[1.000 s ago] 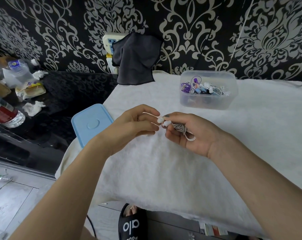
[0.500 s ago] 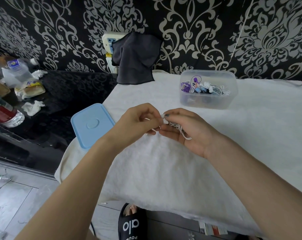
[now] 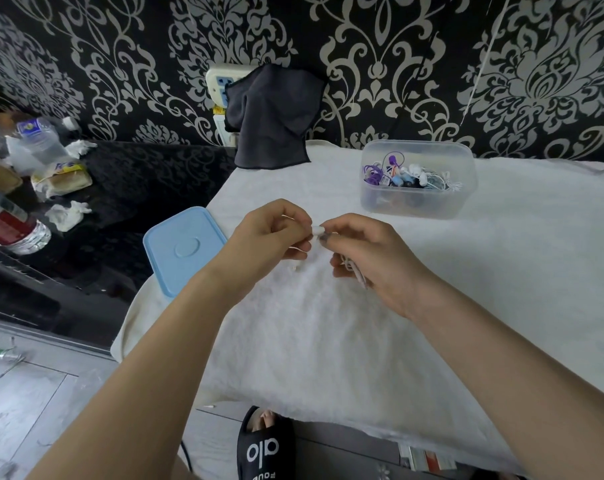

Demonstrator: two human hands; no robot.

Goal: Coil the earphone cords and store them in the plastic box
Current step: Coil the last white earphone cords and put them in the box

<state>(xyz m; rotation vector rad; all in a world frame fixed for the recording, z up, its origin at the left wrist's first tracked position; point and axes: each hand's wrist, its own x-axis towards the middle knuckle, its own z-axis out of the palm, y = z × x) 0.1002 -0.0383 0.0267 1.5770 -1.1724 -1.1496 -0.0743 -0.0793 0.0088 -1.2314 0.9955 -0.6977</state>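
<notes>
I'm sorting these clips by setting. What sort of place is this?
Probably a room in a home, not a workshop: ornate damask wallpaper, a white towel-like cover spread as a work surface, and a dark side counter with water bottles and wrapped bread.

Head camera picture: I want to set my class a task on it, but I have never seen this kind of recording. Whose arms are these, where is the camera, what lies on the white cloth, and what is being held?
There is no machine here: a person works with two bare hands, and the camera sits on their head, looking forward and down. The left hand and right hand meet over the white cloth, each with a grip on a white earphone cord; part of it is bunched in the right hand. On the cloth stand a clear plastic box, open, with coloured earphones inside, and its blue lid lying apart at the left edge. A dark cloth hangs by the wall behind.
</notes>
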